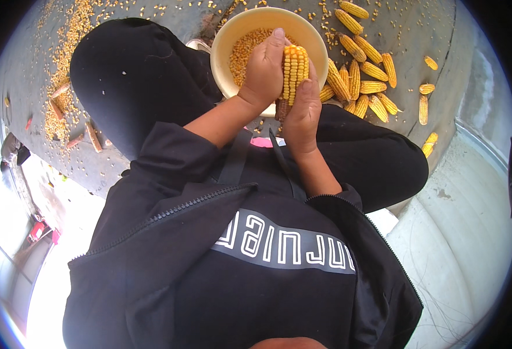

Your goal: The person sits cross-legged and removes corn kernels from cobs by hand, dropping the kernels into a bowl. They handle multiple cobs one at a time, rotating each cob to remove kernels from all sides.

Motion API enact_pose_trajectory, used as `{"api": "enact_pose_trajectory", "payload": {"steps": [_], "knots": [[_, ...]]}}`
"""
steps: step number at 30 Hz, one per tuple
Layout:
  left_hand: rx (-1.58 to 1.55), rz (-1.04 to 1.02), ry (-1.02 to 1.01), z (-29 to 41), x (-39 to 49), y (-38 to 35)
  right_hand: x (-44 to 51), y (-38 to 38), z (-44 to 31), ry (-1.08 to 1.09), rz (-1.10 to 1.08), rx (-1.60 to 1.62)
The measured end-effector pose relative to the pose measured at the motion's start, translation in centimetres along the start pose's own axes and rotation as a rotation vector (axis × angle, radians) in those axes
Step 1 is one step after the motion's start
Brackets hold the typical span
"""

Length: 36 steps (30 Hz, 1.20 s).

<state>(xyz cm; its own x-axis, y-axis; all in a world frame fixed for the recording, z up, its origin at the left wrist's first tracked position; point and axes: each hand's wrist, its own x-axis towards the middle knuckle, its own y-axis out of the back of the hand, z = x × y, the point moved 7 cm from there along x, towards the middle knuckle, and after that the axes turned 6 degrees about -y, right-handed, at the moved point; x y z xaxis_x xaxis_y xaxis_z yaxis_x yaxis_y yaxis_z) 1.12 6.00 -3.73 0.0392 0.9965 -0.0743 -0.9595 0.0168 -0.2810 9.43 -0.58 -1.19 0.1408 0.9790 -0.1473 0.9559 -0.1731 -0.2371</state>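
A yellow corn ear [296, 72] is held between both hands over the near right part of a cream plastic bowl [221, 56]. My left hand [264, 72] presses against the ear's left side, thumb pointing up. From the right and below, my right hand [303, 115] wraps the ear, its thumb on the kernels and its other fingers mostly hidden behind. A reddish-brown bare cob part [283, 109] shows under the ear; whether it is a separate cob cannot be told. Loose kernels [243, 50] lie inside the bowl.
Several corn ears [354, 78] are piled right of the bowl, with a few farther right on the grey ground sheet [417, 39]. Scattered kernels [57, 104] and bare cobs [92, 136] lie at the left. Both knees in black trousers flank the bowl.
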Motion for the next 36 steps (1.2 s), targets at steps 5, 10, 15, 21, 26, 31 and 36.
{"api": "enact_pose_trajectory", "payload": {"steps": [5, 10, 15, 21, 26, 31, 36], "knots": [[0.050, 0.002, 0.002, 0.1, 0.2, 0.1, 0.5, 0.6, 1.0, -0.184, -0.015, 0.132], [-0.332, -0.041, 0.216, -0.9, -0.2, -1.4, 0.5, 1.1, 1.6, -0.239, -0.005, 0.178], [-0.369, 0.052, 0.288, -1.3, -0.7, -1.2, 0.7, 0.8, 1.5, -0.207, 0.037, 0.224], [-0.291, 0.051, 0.183, -1.1, -1.4, -1.7, 0.7, 0.7, 0.7, -0.130, 0.027, 0.151], [0.269, -0.033, -0.192, 0.7, -0.7, -0.9, 0.7, 1.0, 0.4, -0.061, 0.052, 0.000], [0.378, -0.049, -0.261, 1.6, -0.2, -0.6, 0.6, 0.9, -0.1, -0.036, 0.029, 0.011], [-0.232, 0.005, 0.183, -0.2, -0.8, -1.7, 0.3, 1.1, -0.2, -0.029, 0.048, -0.051]]}}
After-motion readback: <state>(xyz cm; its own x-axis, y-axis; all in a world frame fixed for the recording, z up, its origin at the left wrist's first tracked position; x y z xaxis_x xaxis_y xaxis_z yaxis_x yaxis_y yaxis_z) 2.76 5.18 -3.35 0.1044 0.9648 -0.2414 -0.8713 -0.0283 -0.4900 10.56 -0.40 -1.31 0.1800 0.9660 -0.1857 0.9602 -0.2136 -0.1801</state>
